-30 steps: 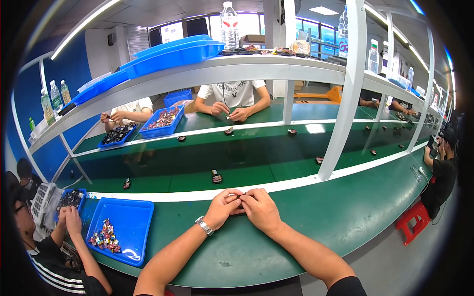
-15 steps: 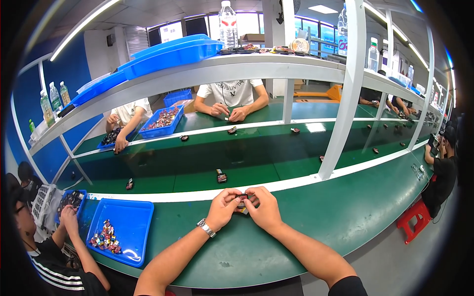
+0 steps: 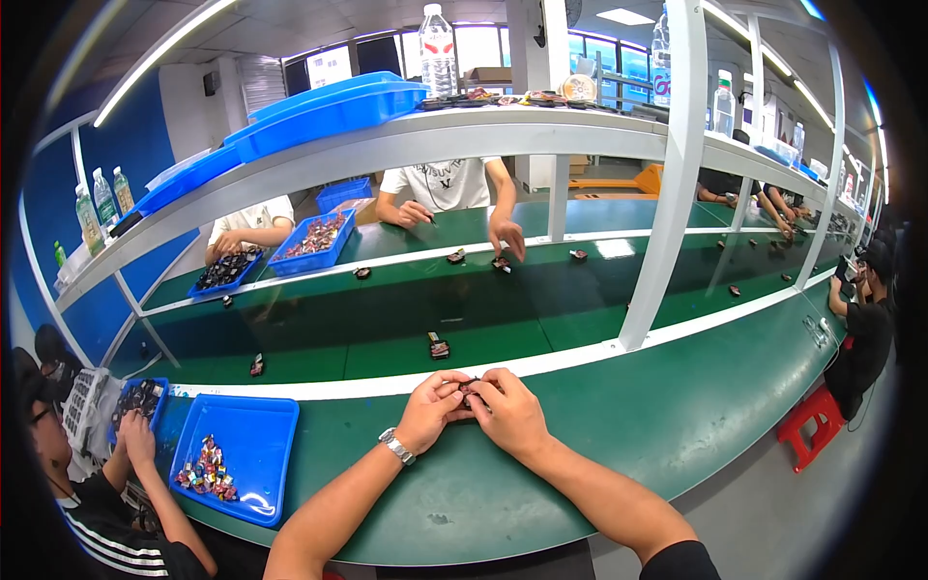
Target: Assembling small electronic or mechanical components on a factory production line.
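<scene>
The shelf (image 3: 464,133) bears a red-printed bottle (image 3: 438,64); fingers (image 3: 495,383) hold a dark piece (image 3: 470,389).

Dark lettering (image 3: 445,175) across a white shirt (image 3: 466,194)

Between the fingers (image 3: 503,387), the small component (image 3: 468,393) is blackish and red; beneath them the workbench (image 3: 619,416) is green; beyond, white rail (image 3: 338,390); leftward, blue tray (image 3: 259,435), then a co-worker's white-striped black shirt (image 3: 106,527).

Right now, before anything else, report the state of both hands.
Left hand: closed, holding a small dark part.
Right hand: closed, holding that same part.
</scene>
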The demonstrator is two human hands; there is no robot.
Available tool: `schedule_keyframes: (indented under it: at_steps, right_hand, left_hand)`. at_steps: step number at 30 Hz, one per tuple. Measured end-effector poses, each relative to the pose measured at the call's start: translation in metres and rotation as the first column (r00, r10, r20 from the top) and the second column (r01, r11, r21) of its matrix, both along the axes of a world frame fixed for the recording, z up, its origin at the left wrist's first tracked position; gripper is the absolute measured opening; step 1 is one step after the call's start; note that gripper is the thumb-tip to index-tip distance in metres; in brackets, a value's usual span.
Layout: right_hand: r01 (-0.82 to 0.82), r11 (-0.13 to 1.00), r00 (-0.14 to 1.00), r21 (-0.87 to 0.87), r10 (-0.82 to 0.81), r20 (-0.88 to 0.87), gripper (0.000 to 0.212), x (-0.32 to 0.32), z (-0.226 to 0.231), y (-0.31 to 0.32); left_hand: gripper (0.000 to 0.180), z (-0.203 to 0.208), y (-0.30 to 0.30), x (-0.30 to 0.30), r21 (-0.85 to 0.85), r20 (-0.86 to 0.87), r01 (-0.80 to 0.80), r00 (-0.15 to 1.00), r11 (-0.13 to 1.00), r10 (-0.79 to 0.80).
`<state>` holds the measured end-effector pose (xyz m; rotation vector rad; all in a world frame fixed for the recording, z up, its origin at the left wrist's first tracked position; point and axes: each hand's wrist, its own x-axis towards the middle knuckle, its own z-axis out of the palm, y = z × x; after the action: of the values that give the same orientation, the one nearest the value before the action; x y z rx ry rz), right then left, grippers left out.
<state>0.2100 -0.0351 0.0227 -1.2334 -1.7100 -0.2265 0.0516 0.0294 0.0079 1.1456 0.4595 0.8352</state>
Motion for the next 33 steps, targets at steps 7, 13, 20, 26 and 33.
schedule_keyframes:
  at_steps: [7, 13, 20, 26, 33]
  right_hand:
    - [-0.016, 0.998, 1.000, 0.058, 0.017, -0.008, 0.018, 0.0018, -0.0021, 0.0027]
    - [-0.038, 0.998, 0.999, 0.051, 0.039, -0.030, 0.017, 0.0019, -0.0013, 0.0024]
    - [-0.165, 0.985, 0.984, -0.054, 0.161, -0.070, 0.020, 0.0052, 0.0022, 0.0030]
    - [-0.259, 0.956, 0.893, -0.134, 0.185, -0.410, 0.017, 0.0068, -0.0052, 0.0082]
    - [-0.226, 0.954, 0.881, -0.195, 0.115, -0.460, 0.015, 0.0035, -0.0065, 0.0087]
  left_hand:
    - [0.022, 0.0003, 0.0003, 0.0005, 0.008, 0.015, 0.020, 1.000, 1.000, -0.020]
    - [0.021, 0.0055, -0.0032, 0.0019, 0.019, -0.002, -0.004, 1.000, 1.000, 0.004]
    - [0.015, -0.0015, -0.0018, 0.0033, 0.050, -0.052, -0.118, 0.991, 0.992, 0.120]
    - [0.015, -0.0013, -0.0036, 0.0058, 0.093, -0.097, -0.133, 0.985, 0.987, 0.142]
    - [0.015, -0.0027, -0.0046, 0.0063, 0.168, -0.127, -0.125, 0.981, 0.978, 0.147]
